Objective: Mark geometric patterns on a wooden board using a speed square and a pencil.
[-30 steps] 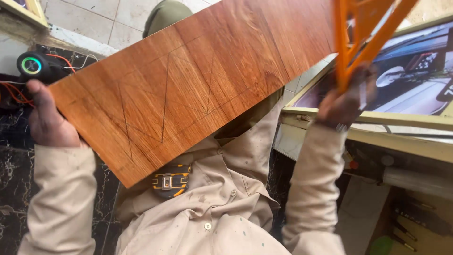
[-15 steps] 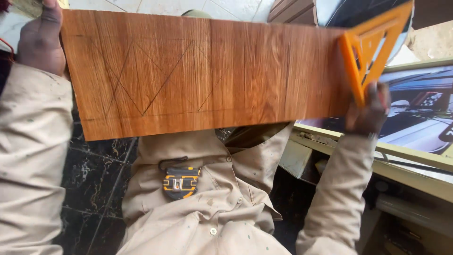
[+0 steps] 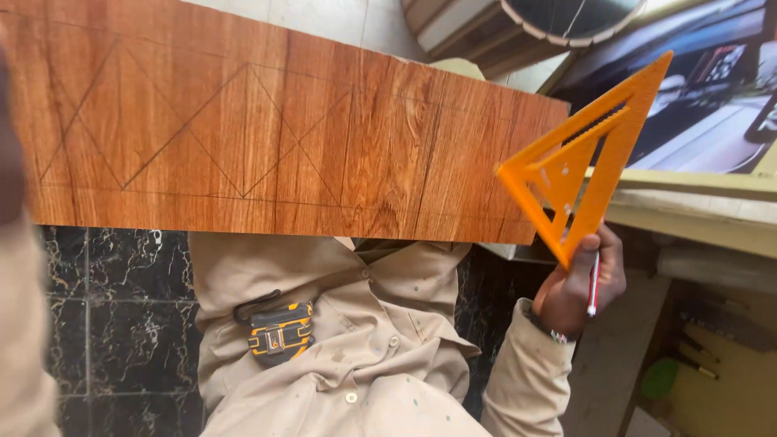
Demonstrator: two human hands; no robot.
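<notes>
A long reddish-brown wooden board (image 3: 275, 129) with pencilled triangle lines stretches across the upper view, held up in front of me. My left hand (image 3: 10, 137) shows only as a dark blurred sliver at the left edge, at the board's left end. My right hand (image 3: 579, 283) is off the board, below its right end, and grips an orange triangular plastic square (image 3: 587, 158) together with a red-and-white pencil (image 3: 594, 279). The square stands upright, its left corner overlapping the board's right end.
A yellow-and-black tape measure (image 3: 279, 332) is clipped to my beige shirt. Black marble floor tiles (image 3: 121, 299) lie below left. At the right stand a framed picture (image 3: 712, 105), a wooden ledge (image 3: 696, 214) and tools (image 3: 696, 364) on a lower surface. A round dark object (image 3: 566, 20) sits at the top.
The board has swung from tilted to nearly level and shifted left. My right hand has let go of its right end and dropped lower, still with the orange square.
</notes>
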